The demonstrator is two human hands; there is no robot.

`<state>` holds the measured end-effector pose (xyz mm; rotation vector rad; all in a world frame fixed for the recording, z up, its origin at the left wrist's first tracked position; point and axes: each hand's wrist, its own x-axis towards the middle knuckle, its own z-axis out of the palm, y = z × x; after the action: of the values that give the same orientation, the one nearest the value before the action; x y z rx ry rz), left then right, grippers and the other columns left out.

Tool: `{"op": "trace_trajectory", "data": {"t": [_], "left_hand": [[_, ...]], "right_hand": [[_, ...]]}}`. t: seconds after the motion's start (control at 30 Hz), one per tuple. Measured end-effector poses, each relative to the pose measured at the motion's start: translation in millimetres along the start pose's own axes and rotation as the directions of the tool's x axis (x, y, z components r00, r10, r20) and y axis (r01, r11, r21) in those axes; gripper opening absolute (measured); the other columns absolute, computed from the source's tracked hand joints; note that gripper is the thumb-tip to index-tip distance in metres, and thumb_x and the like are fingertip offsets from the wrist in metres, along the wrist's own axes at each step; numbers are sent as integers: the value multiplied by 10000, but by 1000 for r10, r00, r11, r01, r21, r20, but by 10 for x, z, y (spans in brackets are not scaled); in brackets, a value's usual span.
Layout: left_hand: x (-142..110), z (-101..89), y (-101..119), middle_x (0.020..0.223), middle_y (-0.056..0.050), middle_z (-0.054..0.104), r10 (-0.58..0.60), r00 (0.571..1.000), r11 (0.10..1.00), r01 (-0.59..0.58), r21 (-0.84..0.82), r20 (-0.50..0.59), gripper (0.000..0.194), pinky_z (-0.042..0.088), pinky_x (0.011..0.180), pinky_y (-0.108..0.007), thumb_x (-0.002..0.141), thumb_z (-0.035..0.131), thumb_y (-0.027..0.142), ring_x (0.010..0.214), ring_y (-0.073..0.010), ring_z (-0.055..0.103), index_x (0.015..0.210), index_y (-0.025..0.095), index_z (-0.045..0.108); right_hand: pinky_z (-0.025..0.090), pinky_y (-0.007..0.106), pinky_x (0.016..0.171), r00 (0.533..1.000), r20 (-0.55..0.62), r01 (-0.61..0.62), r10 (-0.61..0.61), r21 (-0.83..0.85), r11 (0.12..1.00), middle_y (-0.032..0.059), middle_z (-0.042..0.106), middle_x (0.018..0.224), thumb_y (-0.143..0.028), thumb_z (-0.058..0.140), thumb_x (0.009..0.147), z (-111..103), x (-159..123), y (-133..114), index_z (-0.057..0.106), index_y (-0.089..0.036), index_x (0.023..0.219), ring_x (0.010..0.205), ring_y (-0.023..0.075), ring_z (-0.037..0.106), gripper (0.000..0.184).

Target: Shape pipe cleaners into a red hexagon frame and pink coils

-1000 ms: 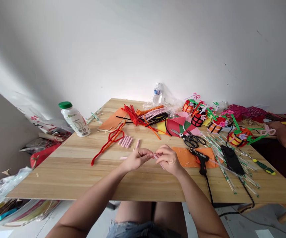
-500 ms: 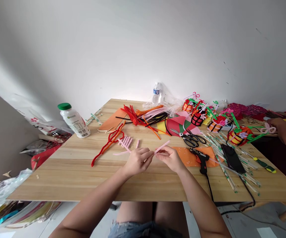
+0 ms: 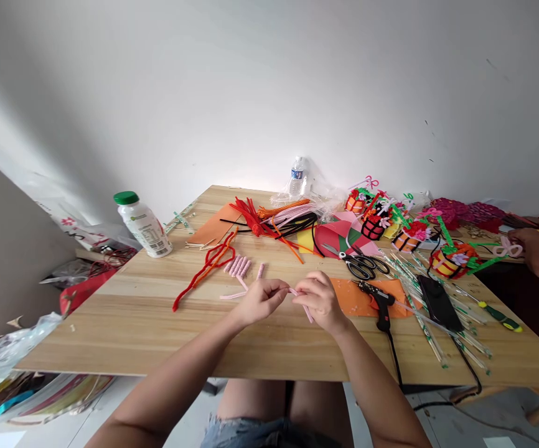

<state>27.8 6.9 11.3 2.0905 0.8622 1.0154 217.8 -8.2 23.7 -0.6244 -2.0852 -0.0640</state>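
Over the wooden table, my left hand (image 3: 264, 300) and my right hand (image 3: 320, 302) are close together, both pinching a pale pink pipe cleaner (image 3: 308, 313). One end of it points down below my right fingers, and pink strands stick out to the left behind my left hand. How it is bent between the fingertips is partly hidden. Left of my hands lies a row of coiled pink pipe cleaners (image 3: 239, 266), and one more pink coil (image 3: 261, 271) stands apart beside it. A red and orange pipe cleaner pair (image 3: 204, 270) lies further left.
Scissors (image 3: 363, 264), a black glue gun (image 3: 381, 305) on orange paper, a phone (image 3: 439, 303), wrapped sticks and a screwdriver (image 3: 500, 316) lie right. Small flower baskets (image 3: 409, 238) stand behind. A white bottle (image 3: 143, 225) is at left. Another person's arm (image 3: 538, 252) is far right.
The pink pipe cleaner's free end swung from pointing up right, half a second ago, to pointing down below my right hand. My right hand turned over it; my left hand rotated slightly.
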Motion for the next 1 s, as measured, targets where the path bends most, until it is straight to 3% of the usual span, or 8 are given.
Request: {"op": "trace_trajectory", "data": {"t": [0.13, 0.27, 0.4, 0.53, 0.63, 0.8, 0.9, 1.0], "left_hand": [[-18, 7, -10, 667, -46, 631, 363, 926, 889, -311, 335, -104, 218, 408, 561, -223, 861, 463, 180, 580, -111, 551, 943, 142, 662], [-24, 5, -46, 743, -52, 663, 620, 779, 671, -463, 579, -95, 285, 432, 573, -249, 829, 494, 118, 631, -137, 587, 1093, 169, 590], [-33, -14, -64, 778, -54, 671, 669, 740, 552, -431, 714, -70, 332, 416, 551, -257, 830, 502, 119, 632, -143, 579, 1155, 174, 538], [-43, -10, -56, 792, -58, 668, 679, 735, 490, -452, 745, -1, 338, 395, 548, -266, 819, 527, 118, 654, -155, 566, 1155, 151, 529], [-45, 32, -39, 652, -24, 615, 662, 749, 500, -457, 736, 16, 239, 343, 502, -254, 818, 524, 127, 576, -141, 525, 1052, 137, 575], [-44, 96, 26, 577, -17, 581, 518, 850, 717, -372, 590, -94, 154, 320, 486, -244, 835, 466, 151, 498, -113, 485, 850, 139, 619], [-29, 59, 67, 533, -2, 540, 269, 961, 913, -235, 334, -61, 232, 334, 495, -225, 848, 431, 180, 488, -96, 464, 709, 145, 613], [-2, -29, 65, 542, 8, 526, -47, 995, 999, 49, -19, 88, 267, 348, 492, -203, 836, 451, 252, 509, -87, 454, 658, 132, 609]], "right_hand": [[439, 372, 750, 974, -144, -181, 176, -27, 983, 46, 613, 779, -141, 585, 834, -29, 3, 4, 654, -236, 1001, 817, 206, 512, 204], [430, 342, 657, 862, -268, -436, 431, 43, 899, 18, 497, 576, -325, 610, 827, -93, -12, 15, 623, -204, 669, 657, 191, 494, 200], [433, 307, 570, 697, 125, -702, 706, 320, 636, 37, 555, 521, -492, 540, 850, -82, -38, 24, 622, -174, 539, 561, 171, 537, 453], [494, 312, 651, 581, 392, -781, 714, 514, 353, 88, 691, 868, -534, 631, 767, 11, -46, 14, 714, -155, 930, 782, 213, 642, 421], [499, 293, 577, 625, 371, -734, 687, 580, 354, 66, 685, 827, -468, 688, 741, 29, -45, 1, 697, -178, 1001, 661, 169, 626, 390], [512, 313, 639, 881, 164, -468, 443, 428, 773, 68, 672, 853, -279, 640, 823, -23, -28, 11, 730, -219, 885, 729, 173, 611, 124], [498, 344, 683, 986, 63, -165, 154, 253, 953, 63, 674, 829, -165, 520, 889, -35, -19, 6, 713, -248, 941, 781, 186, 587, 217], [473, 377, 721, 995, 92, 34, -42, 83, 996, 64, 687, 877, -118, 498, 892, -42, -24, -47, 667, -248, 1049, 845, 207, 574, 265]]}}
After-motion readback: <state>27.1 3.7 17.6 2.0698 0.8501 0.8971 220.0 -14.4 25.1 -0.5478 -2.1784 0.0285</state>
